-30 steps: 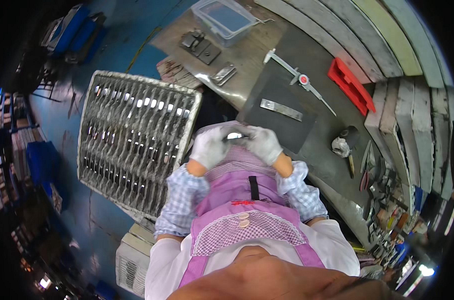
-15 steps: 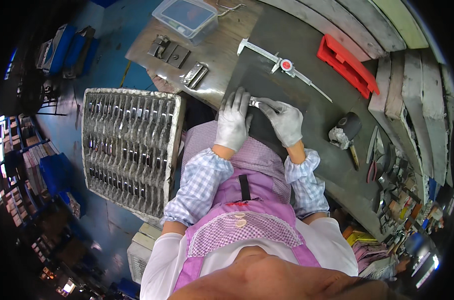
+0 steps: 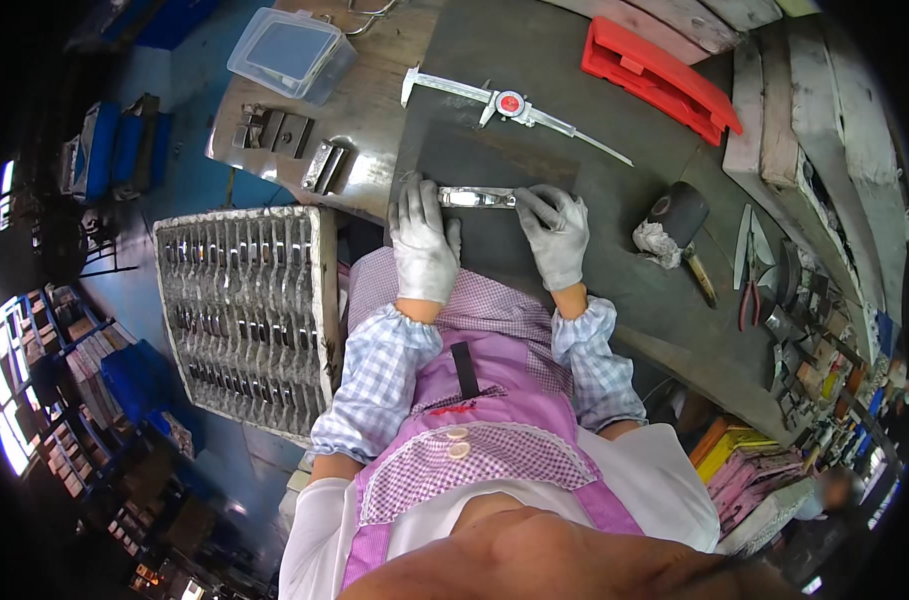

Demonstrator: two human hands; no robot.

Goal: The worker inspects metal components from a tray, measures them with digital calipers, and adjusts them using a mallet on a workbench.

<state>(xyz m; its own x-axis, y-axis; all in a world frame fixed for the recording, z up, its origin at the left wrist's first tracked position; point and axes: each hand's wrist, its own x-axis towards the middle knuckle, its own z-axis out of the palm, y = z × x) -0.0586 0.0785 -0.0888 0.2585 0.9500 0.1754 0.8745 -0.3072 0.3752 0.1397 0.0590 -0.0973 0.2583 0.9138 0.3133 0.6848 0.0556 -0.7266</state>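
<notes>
A shiny, narrow metal piece (image 3: pixel 477 197) with polished sides lies crosswise between my gloved hands, over the dark mat (image 3: pixel 504 155). My right hand (image 3: pixel 556 240) pinches its right end between thumb and fingers. At the left end, the stretched fingers of my left hand (image 3: pixel 424 250) lie flat beside it, seemingly touching it, with the thumb apart. Beyond the piece lies a dial caliper (image 3: pixel 511 105) with a red-centred dial. Left of the mat, a small metal block or fixture (image 3: pixel 325 167) sits on the bare metal tabletop.
At my left stands a slotted tray (image 3: pixel 332 300) holding rows of shiny metal pieces. A clear plastic box (image 3: pixel 294 50) and clamp-like metal fixture (image 3: pixel 272 130) are far left. To the right are a red plastic case (image 3: pixel 659 80), a black-headed mallet (image 3: pixel 678 213) and pliers (image 3: pixel 750 290).
The metal piece, earlier mostly hidden and angled between my hands, now shows its full length crosswise. My hands have moved apart. The whole view has shifted and turned slightly.
</notes>
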